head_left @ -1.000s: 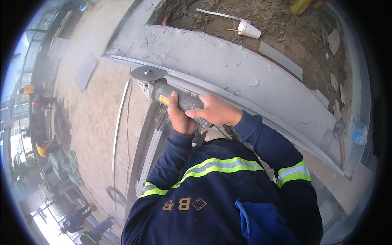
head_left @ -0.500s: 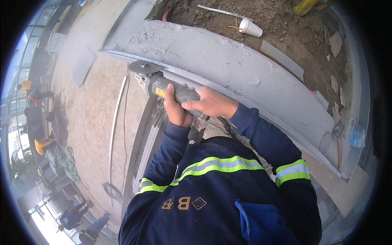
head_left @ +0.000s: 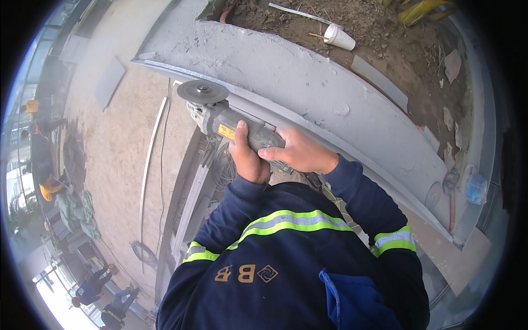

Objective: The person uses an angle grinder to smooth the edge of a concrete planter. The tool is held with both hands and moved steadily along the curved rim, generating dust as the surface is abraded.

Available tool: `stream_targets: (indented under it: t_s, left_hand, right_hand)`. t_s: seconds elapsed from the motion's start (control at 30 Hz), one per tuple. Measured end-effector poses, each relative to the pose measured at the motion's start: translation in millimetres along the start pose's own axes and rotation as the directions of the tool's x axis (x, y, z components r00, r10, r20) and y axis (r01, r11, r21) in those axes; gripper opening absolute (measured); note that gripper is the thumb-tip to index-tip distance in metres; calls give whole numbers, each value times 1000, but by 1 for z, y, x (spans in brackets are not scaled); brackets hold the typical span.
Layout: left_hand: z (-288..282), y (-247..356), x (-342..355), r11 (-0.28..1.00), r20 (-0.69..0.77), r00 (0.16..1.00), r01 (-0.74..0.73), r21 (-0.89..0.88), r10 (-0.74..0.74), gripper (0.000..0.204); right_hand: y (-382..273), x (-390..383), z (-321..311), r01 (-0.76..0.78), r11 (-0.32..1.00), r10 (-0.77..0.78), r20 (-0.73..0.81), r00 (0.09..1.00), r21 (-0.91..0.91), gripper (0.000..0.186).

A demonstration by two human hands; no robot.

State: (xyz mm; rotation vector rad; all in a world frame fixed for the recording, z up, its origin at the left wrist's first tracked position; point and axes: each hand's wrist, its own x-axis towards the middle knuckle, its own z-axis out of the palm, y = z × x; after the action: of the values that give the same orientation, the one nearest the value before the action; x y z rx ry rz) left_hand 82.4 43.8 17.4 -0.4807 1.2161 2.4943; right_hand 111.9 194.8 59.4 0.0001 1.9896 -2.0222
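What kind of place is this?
It looks like a building site, probably outdoors. The left hand and right hand hold a grinder beside a rough grey ledge, there is bare soil behind the ledge, and other workers are farther off.

the navy jacket (head_left: 291, 300) bears gold letters (head_left: 246, 273) and 1 diamond emblem (head_left: 268, 273), the grinder (head_left: 256, 134) 1 yellow label (head_left: 226, 132).
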Motion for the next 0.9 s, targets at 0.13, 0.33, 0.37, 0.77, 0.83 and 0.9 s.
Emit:
stream_targets:
  t_s: [0.13, 0.33, 0.37, 0.77, 0.83, 0.9]
  left_hand:
    - [-4, 7, 22, 1000, -3, 1000, -6, 5, 6, 52]
    - [-7, 18, 45, 999, 31, 999, 37, -32, -36, 44]
    - [-8, 18, 44, 999, 35, 998, 50, -20, -49, 47]
    - [9, 0, -8, 1000, -14, 1000, -8, 7, 8, 48]
    - [10, 6, 1, 999, -23, 999, -21, 31, 22, 47]
    - [4, 9, 13, 1000, -15, 1000, -8, 20, 8, 47]
  right_hand:
    - [-5, 21, -5, -90, 995, 92, 77, 993, -38, 54]
    - [8, 48, 4, -100, 995, 99, -37, 994, -30, 46]
    - [6, 45, 2, -112, 993, 111, -13, 994, -37, 48]
    - [2, -6, -3, -33, 998, 32, 18, 999, 62, 47]
    - [0, 4, -3, -69, 995, 67, 31, 997, 66, 49]
    - [1, 17, -3, -90, 995, 88, 52, 995, 44, 52]
